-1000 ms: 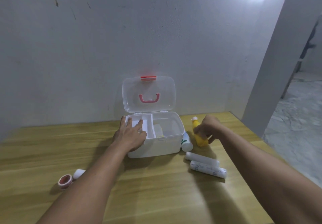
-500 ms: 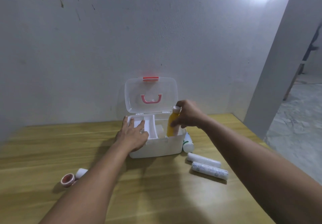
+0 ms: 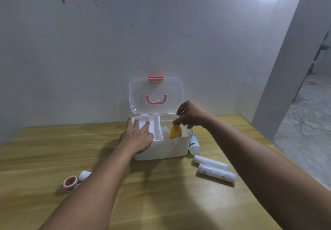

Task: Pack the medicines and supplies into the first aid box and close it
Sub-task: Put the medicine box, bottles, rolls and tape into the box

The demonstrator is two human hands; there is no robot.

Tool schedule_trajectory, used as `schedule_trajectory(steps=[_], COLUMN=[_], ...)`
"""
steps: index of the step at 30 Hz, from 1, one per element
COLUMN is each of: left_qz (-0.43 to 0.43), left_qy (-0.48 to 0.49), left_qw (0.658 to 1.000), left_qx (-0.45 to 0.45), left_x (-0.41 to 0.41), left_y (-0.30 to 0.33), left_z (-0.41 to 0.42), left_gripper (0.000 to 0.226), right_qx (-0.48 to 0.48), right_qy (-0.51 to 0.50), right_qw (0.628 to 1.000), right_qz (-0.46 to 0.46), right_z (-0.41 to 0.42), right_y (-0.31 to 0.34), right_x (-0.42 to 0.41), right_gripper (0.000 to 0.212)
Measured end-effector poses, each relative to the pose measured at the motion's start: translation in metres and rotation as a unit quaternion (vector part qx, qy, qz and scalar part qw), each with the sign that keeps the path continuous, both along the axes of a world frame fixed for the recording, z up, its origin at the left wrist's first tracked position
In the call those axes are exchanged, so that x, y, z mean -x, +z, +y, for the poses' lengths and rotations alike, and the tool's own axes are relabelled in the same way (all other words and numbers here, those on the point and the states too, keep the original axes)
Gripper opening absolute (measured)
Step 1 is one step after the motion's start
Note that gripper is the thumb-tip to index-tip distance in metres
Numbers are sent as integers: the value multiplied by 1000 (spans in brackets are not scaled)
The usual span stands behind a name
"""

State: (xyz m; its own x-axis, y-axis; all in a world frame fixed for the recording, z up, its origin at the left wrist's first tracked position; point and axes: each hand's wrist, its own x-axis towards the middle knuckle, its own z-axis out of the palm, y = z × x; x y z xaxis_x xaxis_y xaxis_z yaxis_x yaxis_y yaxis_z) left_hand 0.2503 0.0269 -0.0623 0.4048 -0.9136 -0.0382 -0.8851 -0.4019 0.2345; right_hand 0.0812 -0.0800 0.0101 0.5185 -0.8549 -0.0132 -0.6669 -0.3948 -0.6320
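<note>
The white first aid box (image 3: 166, 149) stands on the wooden table with its clear lid (image 3: 156, 95) upright and a white tray insert in its left half. My left hand (image 3: 137, 136) lies flat on the box's left front corner, fingers spread. My right hand (image 3: 191, 116) is over the right compartment, fingers on the top of a yellow bottle (image 3: 176, 131) that sits upright low inside the box. A white bottle with green print (image 3: 194, 144) lies against the box's right side. Two white bandage rolls (image 3: 216, 172) lie to the front right.
A pink tape roll (image 3: 70, 183) and a small white roll (image 3: 85, 175) lie at the front left. A grey wall rises just behind the box. The table's right edge (image 3: 258, 136) drops to a concrete floor, beside a grey pillar.
My right hand picked up the yellow bottle from the table right of the box, carried it over the rim and lowered it into the right compartment. My left hand stayed on the box.
</note>
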Motion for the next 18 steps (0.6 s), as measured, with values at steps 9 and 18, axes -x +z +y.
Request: schedule_trajectory(steps=[9,18], left_qz=[-4,-22], left_qy=[-3,-14], left_qw=[1000,1000], left_qx=[-3,-9], left_x=[0,-6], left_y=[0,-7], left_z=[0,-6], left_gripper=[63,73], right_qx=[-139,-189], right_qy=[-131,-155], right_qw=[980,969], right_qz=[64,-38], right_z=[-25,-34], right_y=[-44,-56], right_x=[29,50], right_gripper=[15,33])
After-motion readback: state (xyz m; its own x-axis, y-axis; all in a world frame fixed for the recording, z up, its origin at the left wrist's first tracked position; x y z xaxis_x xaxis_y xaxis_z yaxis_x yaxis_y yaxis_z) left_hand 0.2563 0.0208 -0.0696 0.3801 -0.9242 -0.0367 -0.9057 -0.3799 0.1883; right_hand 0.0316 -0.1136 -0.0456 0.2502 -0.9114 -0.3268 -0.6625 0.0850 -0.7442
